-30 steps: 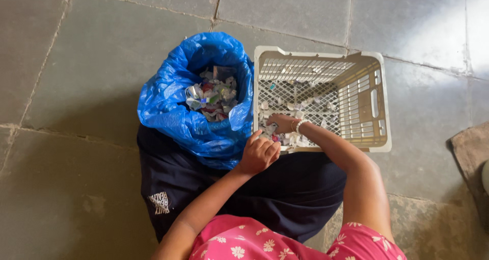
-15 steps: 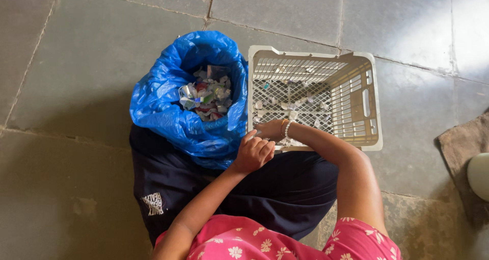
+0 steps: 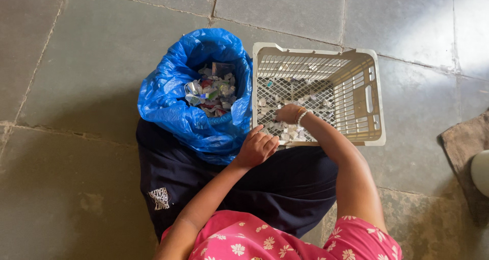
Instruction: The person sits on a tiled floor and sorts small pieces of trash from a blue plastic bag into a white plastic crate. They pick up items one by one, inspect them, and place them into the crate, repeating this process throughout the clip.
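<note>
A cream plastic crate (image 3: 367, 94) with lattice walls stands on the stone floor, with small pale scraps (image 3: 289, 133) lying along its near side. My right hand (image 3: 288, 113), with bangles at the wrist, reaches down into the crate and rests among the scraps; its fingers are hidden. My left hand (image 3: 257, 148) sits at the crate's near left corner with its fingers curled in, and nothing shows in it. Left of the crate stands an open blue plastic bag (image 3: 168, 104) partly filled with mixed silver, white and red scraps (image 3: 211, 89).
A dark cloth (image 3: 173, 183) covers my lap under the bag and crate. My pink flowered sleeves (image 3: 239, 242) show at the bottom. A brown mat (image 3: 461, 143) and a pale round object (image 3: 481, 171) lie at the right edge. Grey stone slabs surround everything.
My right hand has moved from the crate's near wall a little farther in over the scraps. My left hand has stayed at the crate's corner. The view shifted slightly.
</note>
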